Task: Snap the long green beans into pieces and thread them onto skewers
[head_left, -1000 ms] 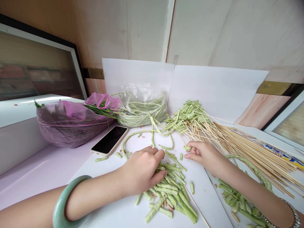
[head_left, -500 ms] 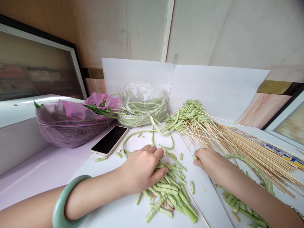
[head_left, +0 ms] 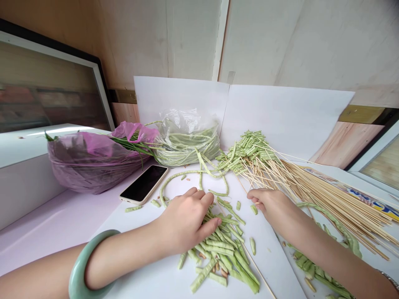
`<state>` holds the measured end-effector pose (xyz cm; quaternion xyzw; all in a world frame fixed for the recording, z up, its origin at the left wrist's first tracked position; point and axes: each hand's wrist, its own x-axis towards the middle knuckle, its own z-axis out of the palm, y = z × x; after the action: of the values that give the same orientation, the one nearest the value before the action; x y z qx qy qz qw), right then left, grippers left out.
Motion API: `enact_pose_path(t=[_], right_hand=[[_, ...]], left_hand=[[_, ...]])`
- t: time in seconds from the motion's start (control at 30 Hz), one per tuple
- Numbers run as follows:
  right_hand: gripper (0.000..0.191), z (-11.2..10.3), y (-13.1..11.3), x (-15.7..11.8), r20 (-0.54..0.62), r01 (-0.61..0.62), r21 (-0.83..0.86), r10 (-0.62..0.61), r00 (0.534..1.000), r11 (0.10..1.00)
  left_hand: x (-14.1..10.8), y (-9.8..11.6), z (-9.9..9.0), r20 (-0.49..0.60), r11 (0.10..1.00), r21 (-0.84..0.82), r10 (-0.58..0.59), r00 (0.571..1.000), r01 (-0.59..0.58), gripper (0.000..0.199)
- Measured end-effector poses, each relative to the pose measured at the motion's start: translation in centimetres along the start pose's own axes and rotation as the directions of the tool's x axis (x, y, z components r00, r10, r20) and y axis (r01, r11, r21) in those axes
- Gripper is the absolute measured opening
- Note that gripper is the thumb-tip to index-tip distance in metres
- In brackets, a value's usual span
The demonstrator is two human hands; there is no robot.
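left hand spread flat on the cut bean pile, seemingly steadying it; right hand curled at a loose bean piece, pinch unclear; skewers kept off right.

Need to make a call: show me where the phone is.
In the head view, the phone lies left of centre, between the purple plastic bag and the left hand.

Bright even light, soft shadow under the left hand (edges bowed).
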<state>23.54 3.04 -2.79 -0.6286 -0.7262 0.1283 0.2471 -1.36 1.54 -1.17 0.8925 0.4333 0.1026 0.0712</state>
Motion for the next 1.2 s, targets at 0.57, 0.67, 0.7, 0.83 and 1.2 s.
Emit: enact_pose_path(t=[0.57,0.67,0.7,0.83,1.2], right_hand=[[0.014,0.2,0.0,0.6,0.017,0.128,-0.036,-0.128,0.992,0.991],[0.013,0.3,-0.3,0.6,0.032,0.125,0.009,-0.126,0.992,0.992],[0.013,0.3,-0.4,0.6,0.037,0.121,0.026,-0.122,0.992,0.992],[0.01,0.7,-0.5,0.7,0.05,0.109,0.102,-0.114,0.992,0.989],[0.008,0.9,-0.5,0.7,0.113,0.107,0.227,-0.135,0.984,0.968]], left_hand=[[0.6,-1.0,0.4,-0.066,1.0,0.006,-0.006,0.998,0.006,0.031],[0.6,-1.1,0.5,-0.061,1.0,0.006,-0.013,0.998,0.013,0.029],[0.6,-1.1,0.4,-0.06,1.0,0.005,-0.014,0.998,0.014,0.029],[0.7,-1.1,0.4,-0.078,1.0,-0.004,-0.009,0.997,0.009,0.028],[0.7,-1.2,0.4,-0.081,0.999,-0.046,-0.022,0.996,0.018,0.027]])
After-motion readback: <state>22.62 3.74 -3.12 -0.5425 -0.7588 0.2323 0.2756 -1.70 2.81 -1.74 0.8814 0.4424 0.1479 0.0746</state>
